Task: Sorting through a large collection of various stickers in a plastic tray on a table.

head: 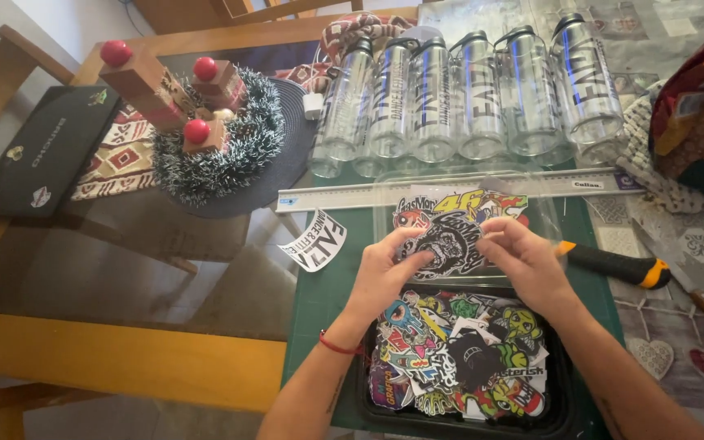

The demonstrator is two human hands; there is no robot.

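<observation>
Head view, left to right: a loose label point(314, 242) lies at ten o'clock of the left hand point(386, 267), easily brushed off the green mat point(319, 301). Both hands pinch a dark sticker point(447, 239) over the clear lid point(466, 213); the right hand point(523, 261) covers its edge. It might tear if pulled. At six o'clock, the black tray point(562, 399) of stickers is cut off below.

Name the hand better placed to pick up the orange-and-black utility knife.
Right, probably. The right hand sits just beside the utility knife, whose handle lies to its right. The left hand is farther away, across the sticker both hands hold.
</observation>
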